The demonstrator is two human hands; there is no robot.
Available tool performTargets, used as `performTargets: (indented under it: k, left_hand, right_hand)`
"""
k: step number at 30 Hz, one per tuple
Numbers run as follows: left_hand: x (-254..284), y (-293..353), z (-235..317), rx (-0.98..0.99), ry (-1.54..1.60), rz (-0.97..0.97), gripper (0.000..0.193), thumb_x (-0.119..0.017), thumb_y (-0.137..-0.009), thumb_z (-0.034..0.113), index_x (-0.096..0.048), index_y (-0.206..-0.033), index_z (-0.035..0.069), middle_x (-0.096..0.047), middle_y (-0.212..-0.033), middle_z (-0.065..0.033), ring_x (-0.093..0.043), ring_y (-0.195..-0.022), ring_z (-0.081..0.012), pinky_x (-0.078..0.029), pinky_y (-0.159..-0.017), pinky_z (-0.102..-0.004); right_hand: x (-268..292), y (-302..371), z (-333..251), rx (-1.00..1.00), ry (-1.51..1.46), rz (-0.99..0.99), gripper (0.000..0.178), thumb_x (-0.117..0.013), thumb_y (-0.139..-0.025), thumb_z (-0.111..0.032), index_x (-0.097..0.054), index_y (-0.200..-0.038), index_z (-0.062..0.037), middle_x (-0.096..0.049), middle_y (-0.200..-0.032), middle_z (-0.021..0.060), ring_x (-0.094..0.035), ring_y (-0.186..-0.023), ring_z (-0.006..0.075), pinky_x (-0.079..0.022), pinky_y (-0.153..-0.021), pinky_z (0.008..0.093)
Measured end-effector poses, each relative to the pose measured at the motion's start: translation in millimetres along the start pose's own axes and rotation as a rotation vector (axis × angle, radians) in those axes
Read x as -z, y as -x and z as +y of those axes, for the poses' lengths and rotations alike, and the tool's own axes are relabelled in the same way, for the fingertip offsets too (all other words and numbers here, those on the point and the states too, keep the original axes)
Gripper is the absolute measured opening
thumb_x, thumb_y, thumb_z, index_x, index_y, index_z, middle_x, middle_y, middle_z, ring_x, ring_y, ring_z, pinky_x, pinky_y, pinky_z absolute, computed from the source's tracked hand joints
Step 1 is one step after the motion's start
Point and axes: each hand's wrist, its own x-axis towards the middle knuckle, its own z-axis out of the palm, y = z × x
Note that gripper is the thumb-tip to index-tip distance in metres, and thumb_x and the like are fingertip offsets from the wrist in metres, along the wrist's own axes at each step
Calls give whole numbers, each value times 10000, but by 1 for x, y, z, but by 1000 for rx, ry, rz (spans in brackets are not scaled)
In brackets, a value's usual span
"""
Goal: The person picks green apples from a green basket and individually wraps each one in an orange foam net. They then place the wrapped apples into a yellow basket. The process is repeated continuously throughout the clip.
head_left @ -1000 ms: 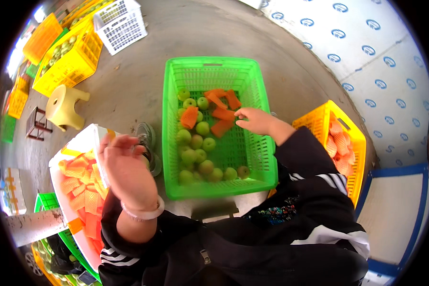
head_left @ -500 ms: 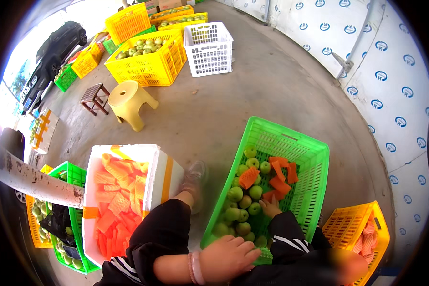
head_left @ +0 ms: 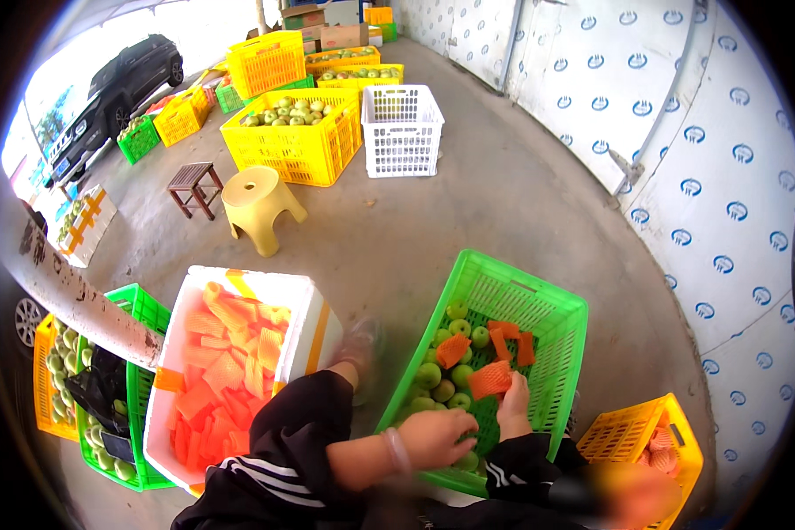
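A green plastic crate point(head_left: 468, 265) stands before me, holding several green apples point(head_left: 428, 375) and loose orange foam net sleeves point(head_left: 525, 348). Inside it, my right hand point(head_left: 513, 411) is closed on an orange foam net sleeve point(head_left: 489, 380), lifted above the apples. My left hand point(head_left: 437, 439), with a pale bangle at the wrist, is over the crate's near left part. Its fingers are bent loosely and slightly apart, with nothing visible in them; the fingertips are partly hidden.
Left of my leg, a white foam box point(head_left: 314, 322) is full of orange foam sleeves. A yellow crate point(head_left: 623, 433) with wrapped fruit stands at right. Beyond are a yellow stool point(head_left: 261, 203), a small brown stool point(head_left: 194, 181), a white crate point(head_left: 404, 132) and a metal post point(head_left: 79, 296) at left.
My right hand has picked up an orange foam sleeve from the crate. My left hand has moved up and right over the apples. The view has shifted, so the background sits lower.
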Motion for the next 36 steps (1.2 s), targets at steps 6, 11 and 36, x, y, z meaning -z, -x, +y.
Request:
performTargets:
  k: [6, 11, 36]
  left_hand:
    - [0, -18, -11, 141, 396, 430, 250, -645, -898, 198, -599, -1061, 14, -644, -937, -110, -631, -795, -216, -516, -724, -324]
    - [5, -10, -25, 229, 561, 483, 384, -646, -936, 293, -503, -1053, -43, -614, -923, -100, -596, -837, -145, -505, -747, -313]
    - [2, -27, -30, 350, 748, 504, 217, -607, -773, 35, -596, -977, -37, -656, -885, -222, -661, -862, -356, -529, -731, -398]
  right_hand:
    - [-90, 128, -102, 216, 31, -500, 139, -482, -978, -194, -552, -1018, -82, -574, -967, 16, -561, -814, 104, -459, -687, 229]
    - [-111, 186, -111, 395, 214, -591, 103, -490, -939, -81, -496, -1042, -72, -517, -892, 12, -504, -772, 83, -423, -656, 225]
    - [-68, 219, -132, 962, 1101, -535, 287, -561, -904, 27, -505, -1172, -58, -474, -1174, 133, -530, -1048, 235, -453, -903, 332]
